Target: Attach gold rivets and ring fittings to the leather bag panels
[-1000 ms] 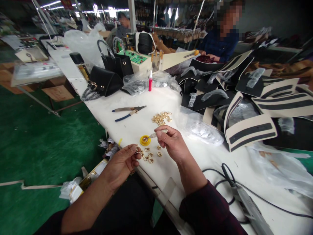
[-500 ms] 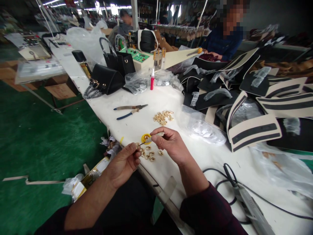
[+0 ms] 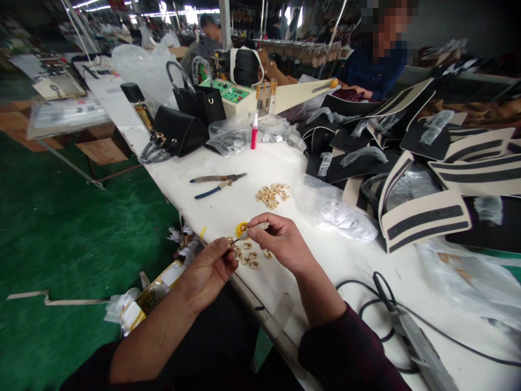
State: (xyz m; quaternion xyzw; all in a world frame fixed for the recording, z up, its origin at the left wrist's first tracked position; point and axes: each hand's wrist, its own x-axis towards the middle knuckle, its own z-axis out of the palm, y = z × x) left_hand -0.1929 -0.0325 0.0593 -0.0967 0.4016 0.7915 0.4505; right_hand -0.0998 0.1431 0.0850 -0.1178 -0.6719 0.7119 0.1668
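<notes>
My left hand (image 3: 205,274) pinches a small gold metal link (image 3: 230,242) between thumb and fingers, largely covered by the fingertips. In my right hand (image 3: 287,244) is a slim screwdriver (image 3: 244,235) with a pale handle, its thin shaft pointing left. The shaft's tip meets the gold link, though the exact contact is too small to make out. Just behind the screwdriver sits a little yellow dish (image 3: 239,230) with gold bits in it, partly hidden by my right fingers. Several loose gold links (image 3: 253,255) lie on the white table under my hands.
A pile of gold links (image 3: 272,195) lies farther back, with blue-handled pliers (image 3: 220,184) left of it. Beyond stand a red bottle (image 3: 254,137) and black handbags (image 3: 179,133). Black and beige panels (image 3: 425,220) crowd the right; a corded grey tool (image 3: 423,347) lies nearer. A co-worker (image 3: 374,68) sits behind.
My right hand and the screwdriver have shifted slightly left and down. Both hands keep their grips, and the things on the table lie as before.
</notes>
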